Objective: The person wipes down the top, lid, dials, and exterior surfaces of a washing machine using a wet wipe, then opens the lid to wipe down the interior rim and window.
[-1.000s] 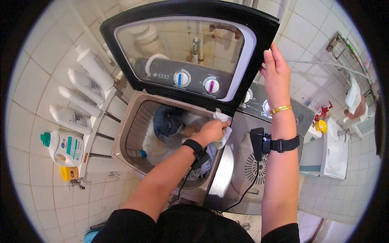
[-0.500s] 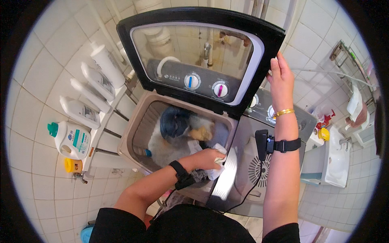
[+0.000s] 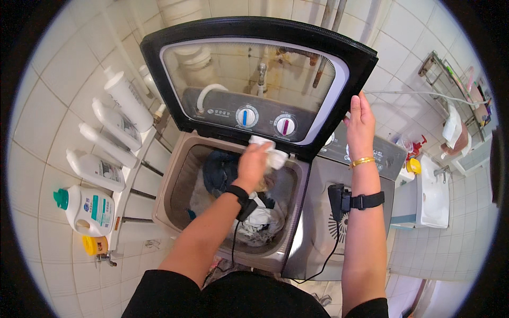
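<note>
My left hand point(image 3: 252, 167) is closed on a white cloth point(image 3: 275, 158), just in front of the back rim of a washing machine tub point(image 3: 168, 175). Below it, soapy water covers the tub's floor around a dark blue garment point(image 3: 214, 174) and a white-and-dark garment point(image 3: 261, 220). A tan piece is partly hidden behind my left hand. My right hand point(image 3: 361, 126) grips the right edge of the raised black-framed lid point(image 3: 365, 62), whose clear window shows two knobs behind it. Dark straps sit on both wrists.
Right of the tub is a grey closed cover point(image 3: 318, 185). A shelf point(image 3: 135, 177) on the left carries several white bottles point(image 3: 130, 100) and a green-capped detergent jug point(image 3: 90, 209). Beyond the machine on the right stand a white sink point(image 3: 432, 199) and a wall rack point(image 3: 450, 87).
My left hand has gone from the tub's front right corner to its back rim, carrying the white cloth. My right hand stays on the lid, and the view has shifted slightly.
</note>
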Action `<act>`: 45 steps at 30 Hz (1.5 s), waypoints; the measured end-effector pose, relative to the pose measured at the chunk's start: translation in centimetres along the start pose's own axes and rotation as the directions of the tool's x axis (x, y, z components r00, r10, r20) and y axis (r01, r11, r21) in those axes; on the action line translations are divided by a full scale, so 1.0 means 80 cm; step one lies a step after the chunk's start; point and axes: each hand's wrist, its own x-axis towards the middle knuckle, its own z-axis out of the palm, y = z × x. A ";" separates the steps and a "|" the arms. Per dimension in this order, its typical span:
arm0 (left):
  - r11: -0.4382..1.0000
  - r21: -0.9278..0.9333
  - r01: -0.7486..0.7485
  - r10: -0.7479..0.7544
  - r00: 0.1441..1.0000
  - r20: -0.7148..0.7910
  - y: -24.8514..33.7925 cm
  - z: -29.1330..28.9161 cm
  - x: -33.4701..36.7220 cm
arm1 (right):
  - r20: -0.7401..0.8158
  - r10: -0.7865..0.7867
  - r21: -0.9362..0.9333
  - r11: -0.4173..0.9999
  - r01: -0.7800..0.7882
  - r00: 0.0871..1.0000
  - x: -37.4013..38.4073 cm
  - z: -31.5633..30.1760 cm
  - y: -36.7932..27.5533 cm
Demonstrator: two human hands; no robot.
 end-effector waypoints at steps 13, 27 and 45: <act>0.984 0.131 -0.119 0.096 0.980 0.174 0.036 0.040 -0.014 | -0.048 0.042 -0.059 0.997 -0.045 0.998 -0.009 0.007 -0.009; 0.998 0.028 0.054 -0.054 0.998 0.013 0.019 0.017 -0.027 | -0.060 0.087 -0.057 0.994 -0.091 0.994 -0.004 0.005 0.001; 0.892 0.448 -0.056 -0.079 0.957 0.278 0.003 -0.035 -0.010 | -0.035 0.095 -0.064 0.993 -0.097 0.995 -0.005 0.001 0.004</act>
